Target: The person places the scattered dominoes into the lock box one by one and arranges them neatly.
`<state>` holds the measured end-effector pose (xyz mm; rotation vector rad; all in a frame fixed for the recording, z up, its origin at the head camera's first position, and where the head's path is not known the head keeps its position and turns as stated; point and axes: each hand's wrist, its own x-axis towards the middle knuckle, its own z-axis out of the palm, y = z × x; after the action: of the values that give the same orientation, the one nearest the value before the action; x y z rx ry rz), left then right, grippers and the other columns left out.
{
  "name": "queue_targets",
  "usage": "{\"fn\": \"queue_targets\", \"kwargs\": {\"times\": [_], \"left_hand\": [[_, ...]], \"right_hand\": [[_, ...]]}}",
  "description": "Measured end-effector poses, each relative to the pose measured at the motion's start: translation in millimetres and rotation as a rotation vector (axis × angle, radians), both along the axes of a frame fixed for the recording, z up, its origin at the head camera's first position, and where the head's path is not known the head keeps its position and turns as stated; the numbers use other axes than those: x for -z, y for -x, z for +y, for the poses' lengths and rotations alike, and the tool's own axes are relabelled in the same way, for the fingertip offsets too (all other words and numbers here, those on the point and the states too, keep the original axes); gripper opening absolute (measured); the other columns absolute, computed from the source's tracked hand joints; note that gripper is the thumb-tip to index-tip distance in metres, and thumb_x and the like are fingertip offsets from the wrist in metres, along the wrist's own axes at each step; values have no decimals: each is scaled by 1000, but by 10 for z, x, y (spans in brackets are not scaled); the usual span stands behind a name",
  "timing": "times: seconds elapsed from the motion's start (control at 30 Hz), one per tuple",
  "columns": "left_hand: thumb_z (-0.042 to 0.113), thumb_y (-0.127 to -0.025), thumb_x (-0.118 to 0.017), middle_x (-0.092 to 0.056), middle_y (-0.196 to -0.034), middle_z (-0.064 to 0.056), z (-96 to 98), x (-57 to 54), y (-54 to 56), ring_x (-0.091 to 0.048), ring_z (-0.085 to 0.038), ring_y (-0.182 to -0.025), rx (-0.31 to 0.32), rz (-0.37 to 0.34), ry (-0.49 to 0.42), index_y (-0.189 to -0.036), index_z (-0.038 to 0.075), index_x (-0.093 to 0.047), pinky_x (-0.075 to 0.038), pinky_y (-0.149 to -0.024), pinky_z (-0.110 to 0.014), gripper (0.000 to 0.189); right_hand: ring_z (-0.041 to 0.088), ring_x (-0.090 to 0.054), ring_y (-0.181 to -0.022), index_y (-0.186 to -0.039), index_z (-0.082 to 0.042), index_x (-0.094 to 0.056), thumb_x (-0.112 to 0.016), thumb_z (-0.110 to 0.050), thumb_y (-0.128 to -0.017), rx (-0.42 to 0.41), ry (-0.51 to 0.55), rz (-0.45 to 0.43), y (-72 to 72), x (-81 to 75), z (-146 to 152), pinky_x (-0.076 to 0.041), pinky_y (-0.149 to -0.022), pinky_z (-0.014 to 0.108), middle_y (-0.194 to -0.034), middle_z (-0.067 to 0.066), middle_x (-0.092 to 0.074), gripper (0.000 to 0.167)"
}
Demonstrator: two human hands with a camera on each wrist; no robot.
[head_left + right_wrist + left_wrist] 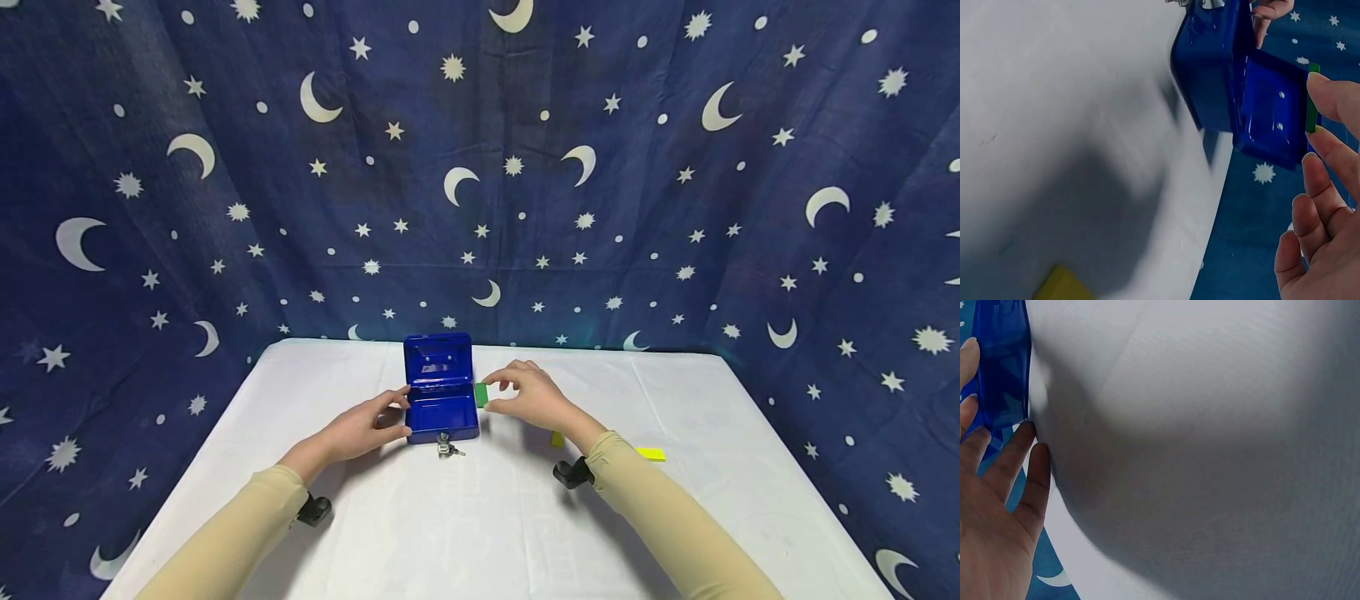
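A blue metal cash box (441, 414) stands with its lid (438, 357) raised, and keys (448, 448) hang at the lock on its front. Against the box's left side my left hand (369, 427) rests, thumb at the front corner and fingertips farther back along the wall. With thumb and fingertips, my right hand (534, 395) pinches a flat green block (482, 395). The block overlaps the right edge of the box in the head view. From the right wrist, the same green block (1313, 99) is seen edge-on, with the other fingers spread below it.
One yellow block (557, 438) lies under the right wrist, partly hidden. Another yellow block (651, 454) is beside the right forearm. A white cloth covers the table (450, 533), and a dark blue curtain (480, 167) with moons and stars hangs behind its far edge.
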<state>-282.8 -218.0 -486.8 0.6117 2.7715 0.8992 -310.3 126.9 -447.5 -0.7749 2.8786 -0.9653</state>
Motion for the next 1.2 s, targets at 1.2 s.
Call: {"fn": "queue_targets", "kwargs": {"times": [1.2], "left_hand": [[49, -97, -66, -31, -164, 8, -10, 5, 13, -53, -23, -133, -5, -49, -30, -131, 25, -54, -47, -103, -51, 43]], "right_hand": [[12, -48, -91, -118, -28, -76, -81, -49, -82, -61, -318, 110, 157, 232, -1050, -45, -79, 29, -99, -8, -65, 41]]}}
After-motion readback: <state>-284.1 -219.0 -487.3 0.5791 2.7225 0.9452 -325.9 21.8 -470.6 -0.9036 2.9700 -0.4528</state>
